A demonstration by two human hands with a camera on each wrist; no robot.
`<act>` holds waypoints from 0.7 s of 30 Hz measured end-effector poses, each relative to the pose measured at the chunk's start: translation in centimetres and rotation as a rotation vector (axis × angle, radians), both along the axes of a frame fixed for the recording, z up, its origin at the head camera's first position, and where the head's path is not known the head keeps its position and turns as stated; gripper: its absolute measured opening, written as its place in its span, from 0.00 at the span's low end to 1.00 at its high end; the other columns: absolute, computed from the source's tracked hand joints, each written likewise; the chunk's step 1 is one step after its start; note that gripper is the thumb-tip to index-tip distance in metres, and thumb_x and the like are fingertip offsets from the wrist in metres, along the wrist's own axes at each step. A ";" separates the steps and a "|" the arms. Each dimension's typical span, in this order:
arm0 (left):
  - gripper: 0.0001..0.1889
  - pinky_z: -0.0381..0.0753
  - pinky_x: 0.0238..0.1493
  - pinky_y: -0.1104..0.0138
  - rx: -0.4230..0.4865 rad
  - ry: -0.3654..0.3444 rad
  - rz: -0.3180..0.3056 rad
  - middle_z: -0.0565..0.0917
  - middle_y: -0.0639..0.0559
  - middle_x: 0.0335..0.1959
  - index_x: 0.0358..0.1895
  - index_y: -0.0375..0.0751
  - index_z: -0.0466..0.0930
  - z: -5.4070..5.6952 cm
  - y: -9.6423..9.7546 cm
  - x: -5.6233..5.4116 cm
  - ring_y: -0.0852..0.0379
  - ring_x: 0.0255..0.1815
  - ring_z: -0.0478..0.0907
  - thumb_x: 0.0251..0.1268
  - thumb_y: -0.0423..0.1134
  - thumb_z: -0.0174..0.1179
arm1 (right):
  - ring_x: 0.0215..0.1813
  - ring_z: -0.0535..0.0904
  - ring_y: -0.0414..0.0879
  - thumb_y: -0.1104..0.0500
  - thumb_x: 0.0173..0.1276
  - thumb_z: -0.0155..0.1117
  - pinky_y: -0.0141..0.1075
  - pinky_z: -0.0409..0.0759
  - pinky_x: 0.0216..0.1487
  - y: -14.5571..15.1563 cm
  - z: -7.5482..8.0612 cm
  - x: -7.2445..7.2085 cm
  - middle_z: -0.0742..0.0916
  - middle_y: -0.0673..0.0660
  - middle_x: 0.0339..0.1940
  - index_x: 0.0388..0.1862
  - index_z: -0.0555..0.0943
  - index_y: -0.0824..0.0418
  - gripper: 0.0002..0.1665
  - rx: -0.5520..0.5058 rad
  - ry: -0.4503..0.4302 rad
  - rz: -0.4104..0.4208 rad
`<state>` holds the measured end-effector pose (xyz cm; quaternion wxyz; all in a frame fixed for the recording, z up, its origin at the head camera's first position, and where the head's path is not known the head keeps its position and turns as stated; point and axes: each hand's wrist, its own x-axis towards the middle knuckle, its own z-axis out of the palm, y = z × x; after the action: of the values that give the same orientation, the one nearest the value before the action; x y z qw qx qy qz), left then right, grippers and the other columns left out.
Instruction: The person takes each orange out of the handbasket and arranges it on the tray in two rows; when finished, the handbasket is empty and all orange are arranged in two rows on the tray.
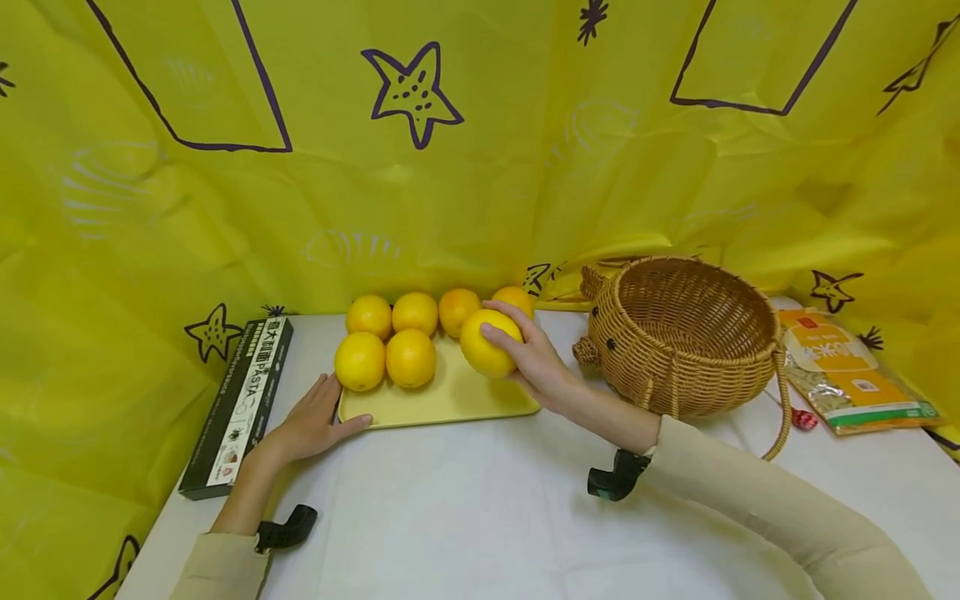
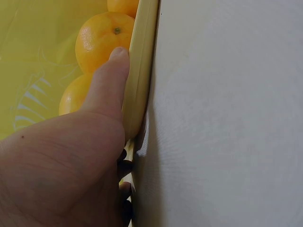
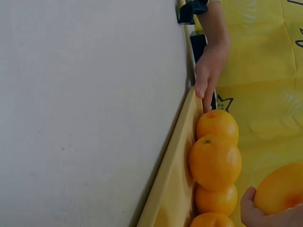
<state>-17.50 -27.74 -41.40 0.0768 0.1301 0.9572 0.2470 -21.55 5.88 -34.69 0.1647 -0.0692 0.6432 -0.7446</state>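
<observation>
My right hand (image 1: 542,367) grips an orange (image 1: 486,346) over the right part of a pale yellow tray (image 1: 450,404). The held orange (image 3: 279,189) also shows at the lower right of the right wrist view. Several more oranges stand on the tray, with a back row along the far side and two in front, among them a front-left orange (image 1: 359,362). My left hand (image 1: 311,425) rests at the tray's front left corner, thumb spread onto the front rim and fingers along the left side. In the left wrist view the thumb (image 2: 110,85) lies over the rim, overlapping an orange (image 2: 106,40).
A brown wicker basket (image 1: 682,375) with an animal face stands right of the tray. Beyond it lie an orange food packet (image 1: 855,375) and a red wrapped candy (image 1: 804,419). A black pasta box (image 1: 240,408) lies at left. Behind hangs a yellow patterned cloth (image 1: 480,192).
</observation>
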 end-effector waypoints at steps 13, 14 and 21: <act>0.52 0.43 0.75 0.36 -0.008 -0.002 0.007 0.45 0.28 0.77 0.77 0.31 0.39 -0.1 -0.1 -0.1 0.25 0.77 0.39 0.65 0.61 0.56 | 0.55 0.69 0.50 0.64 0.63 0.53 0.35 0.77 0.48 0.2 -0.3 -0.7 0.62 0.58 0.70 0.75 0.58 0.50 0.40 -0.028 -0.035 0.125; 0.52 0.43 0.75 0.36 -0.009 -0.002 0.006 0.45 0.28 0.77 0.77 0.31 0.39 -0.1 -0.1 -0.1 0.25 0.77 0.39 0.65 0.61 0.56 | 0.55 0.69 0.51 0.64 0.63 0.53 0.35 0.77 0.47 0.2 -0.4 -0.7 0.62 0.57 0.71 0.75 0.58 0.49 0.40 -0.019 -0.033 0.130; 0.52 0.43 0.75 0.36 -0.006 0.002 0.011 0.45 0.29 0.78 0.77 0.32 0.39 -0.3 -0.1 -0.1 0.25 0.77 0.39 0.64 0.62 0.56 | 0.53 0.73 0.51 0.61 0.66 0.61 0.34 0.78 0.44 0.1 -0.6 -0.4 0.66 0.60 0.69 0.73 0.62 0.44 0.38 0.128 0.096 0.117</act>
<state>-17.63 -27.84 -41.66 0.0749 0.1250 0.9587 0.2444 -21.92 5.97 -35.29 0.1810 -0.1317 0.6915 -0.6868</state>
